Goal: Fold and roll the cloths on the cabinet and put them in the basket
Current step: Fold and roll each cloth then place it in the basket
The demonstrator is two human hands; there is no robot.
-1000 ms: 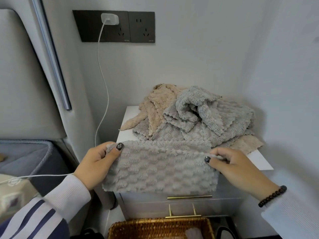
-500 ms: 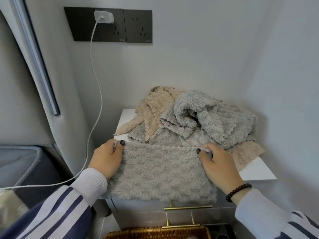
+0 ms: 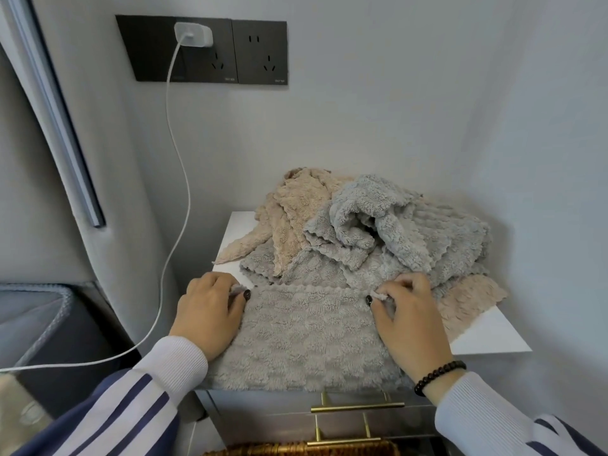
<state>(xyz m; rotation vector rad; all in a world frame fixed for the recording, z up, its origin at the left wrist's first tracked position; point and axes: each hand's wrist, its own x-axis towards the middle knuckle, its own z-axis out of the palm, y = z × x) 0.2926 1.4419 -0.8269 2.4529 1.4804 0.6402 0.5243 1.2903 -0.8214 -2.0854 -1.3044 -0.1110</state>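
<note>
From the head camera, a grey cloth (image 3: 306, 337) lies spread flat on the front part of the white cabinet (image 3: 487, 337) top, its near edge hanging just over the front lip above the drawers. The left hand (image 3: 210, 314) rests on the cloth's left side and pinches its far left corner between thumb and curled fingers. The right hand (image 3: 408, 320) does the same at the far right corner, a small tuft of fabric showing between thumb and forefinger; a dark bead bracelet (image 3: 439, 376) circles that wrist. Both sleeves are white-cuffed with blue stripes.

Behind the flat cloth, a heap of cloths (image 3: 388, 235) fills the back of the cabinet top against the wall: grey ones rumpled on the right and centre, a beige cloth (image 3: 296, 222) draped on the left side of the heap, and another beige piece (image 3: 467, 301) poking out under the grey at the right, just beside the right hand.

At the bottom edge, the woven rim of the basket (image 3: 296, 450) shows in front of the cabinet, below its brass drawer handles (image 3: 357, 406); what it holds cannot be seen.

On the wall above, a white charger (image 3: 193, 34) sits in a dark socket panel (image 3: 204, 49), and its cable (image 3: 177, 199) trails down to the left.
</note>
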